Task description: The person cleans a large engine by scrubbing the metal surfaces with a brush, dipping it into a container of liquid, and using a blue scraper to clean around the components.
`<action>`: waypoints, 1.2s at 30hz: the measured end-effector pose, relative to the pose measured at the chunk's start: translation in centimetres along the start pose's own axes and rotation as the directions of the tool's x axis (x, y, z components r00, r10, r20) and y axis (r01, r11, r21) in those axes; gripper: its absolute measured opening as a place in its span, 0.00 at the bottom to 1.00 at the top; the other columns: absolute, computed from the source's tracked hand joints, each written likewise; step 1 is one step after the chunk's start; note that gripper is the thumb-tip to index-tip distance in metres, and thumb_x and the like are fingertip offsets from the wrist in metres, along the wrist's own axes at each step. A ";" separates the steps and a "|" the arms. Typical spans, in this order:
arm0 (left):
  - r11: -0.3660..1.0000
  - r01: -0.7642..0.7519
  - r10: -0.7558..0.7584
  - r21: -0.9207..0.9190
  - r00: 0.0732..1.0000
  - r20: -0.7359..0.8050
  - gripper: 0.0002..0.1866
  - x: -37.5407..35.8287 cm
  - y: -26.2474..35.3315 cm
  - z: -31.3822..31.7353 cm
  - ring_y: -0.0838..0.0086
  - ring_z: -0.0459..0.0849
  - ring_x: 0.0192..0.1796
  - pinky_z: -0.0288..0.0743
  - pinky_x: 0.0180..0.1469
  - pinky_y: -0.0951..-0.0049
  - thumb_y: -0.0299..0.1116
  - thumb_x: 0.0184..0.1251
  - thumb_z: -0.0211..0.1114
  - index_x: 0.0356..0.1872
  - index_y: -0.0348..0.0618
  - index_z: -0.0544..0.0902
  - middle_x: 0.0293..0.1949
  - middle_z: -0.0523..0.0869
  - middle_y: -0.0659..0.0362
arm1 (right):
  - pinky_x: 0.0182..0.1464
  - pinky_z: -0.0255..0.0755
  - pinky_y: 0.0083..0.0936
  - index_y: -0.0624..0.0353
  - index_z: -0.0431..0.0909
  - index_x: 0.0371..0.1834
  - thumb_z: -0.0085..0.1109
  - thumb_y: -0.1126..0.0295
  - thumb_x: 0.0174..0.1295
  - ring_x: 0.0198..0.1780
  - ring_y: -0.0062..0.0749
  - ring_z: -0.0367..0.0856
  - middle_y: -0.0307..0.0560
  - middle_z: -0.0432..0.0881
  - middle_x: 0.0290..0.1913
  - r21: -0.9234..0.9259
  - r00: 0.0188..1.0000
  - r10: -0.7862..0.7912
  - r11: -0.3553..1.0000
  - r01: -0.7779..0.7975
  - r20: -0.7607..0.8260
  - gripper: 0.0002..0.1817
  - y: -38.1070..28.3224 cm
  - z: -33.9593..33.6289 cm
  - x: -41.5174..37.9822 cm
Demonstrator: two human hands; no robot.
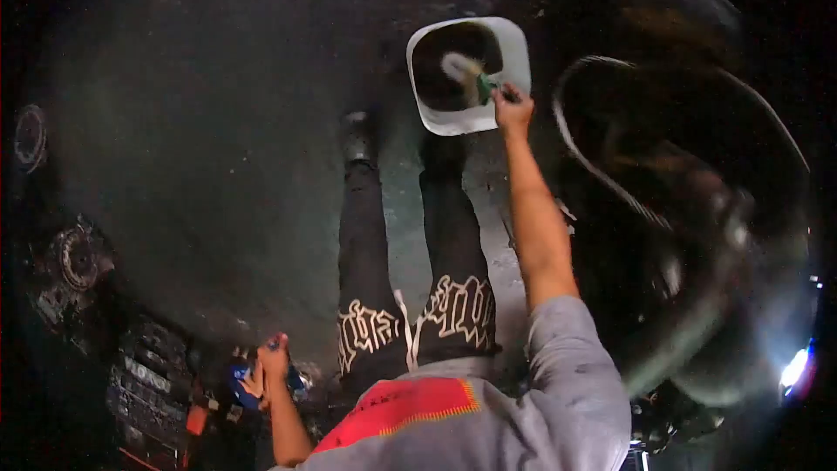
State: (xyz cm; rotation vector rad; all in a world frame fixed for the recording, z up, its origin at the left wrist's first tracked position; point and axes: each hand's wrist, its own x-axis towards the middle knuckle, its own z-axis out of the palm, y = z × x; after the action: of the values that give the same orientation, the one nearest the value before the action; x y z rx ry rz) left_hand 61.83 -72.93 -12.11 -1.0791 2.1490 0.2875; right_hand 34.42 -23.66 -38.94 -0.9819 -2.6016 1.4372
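Note:
A white square tub (516,44) with rounded corners stands on the floor beyond my feet, with dark liquid inside. My right hand (514,111) reaches over its near right edge, fingers closed around a green-handled brush (486,87). The brush's pale head is blurred and points into the tub, beside a whitish swirl (455,65). Low on the left, my left hand (274,356) is held closed beside my thigh. A small dark bit shows at its fingertips, and I cannot tell what it is. Right by that hand is a blue object (247,384).
Round metal parts (77,257) lie along the left side. A dark ribbed block (150,375) and an orange-red piece (196,420) sit at lower left. Large dark curved machinery with a pale-edged loop (580,153) fills the right side. A bright light (794,368) shines at far right.

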 end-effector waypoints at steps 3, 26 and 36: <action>0.932 0.292 -0.260 -0.216 0.952 0.161 0.13 -2.5 -1.5 1.4 0.76 0.76 0.28 0.68 0.30 0.74 0.34 0.50 0.65 0.31 0.33 0.79 0.24 0.81 0.55 | 0.41 0.70 0.29 0.54 0.78 0.38 0.59 0.63 0.45 0.38 0.40 0.79 0.51 0.80 0.34 -0.460 0.996 0.017 0.888 0.027 0.091 0.15 5.2 4.4 3.7; 0.929 0.176 -0.150 -0.326 0.983 0.105 0.09 -5.0 -0.3 -3.1 0.77 0.70 0.15 0.62 0.18 0.75 0.30 0.46 0.66 0.22 0.35 0.78 0.14 0.74 0.62 | 0.28 0.76 0.22 0.62 0.70 0.39 0.51 0.72 0.54 0.27 0.35 0.77 0.46 0.75 0.31 0.875 0.716 0.690 0.277 -0.396 0.105 0.10 -4.2 -6.8 -7.5; 0.962 -0.146 0.125 -0.232 0.987 -0.103 0.15 -1.7 0.4 -7.8 0.63 0.80 0.30 0.71 0.38 0.64 0.35 0.41 0.68 0.30 0.36 0.81 0.29 0.82 0.50 | 0.30 0.77 0.29 0.59 0.71 0.34 0.49 0.74 0.53 0.31 0.36 0.77 0.45 0.74 0.34 0.988 0.844 0.517 -0.018 -0.155 0.142 0.06 -25.2 -20.1 -24.0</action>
State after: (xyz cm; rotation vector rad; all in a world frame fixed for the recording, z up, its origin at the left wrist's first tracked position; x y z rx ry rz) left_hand 58.32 -75.39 -5.34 -1.0953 2.3155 0.5862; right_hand 46.66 -30.65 -1.29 -1.3232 -0.5164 2.3079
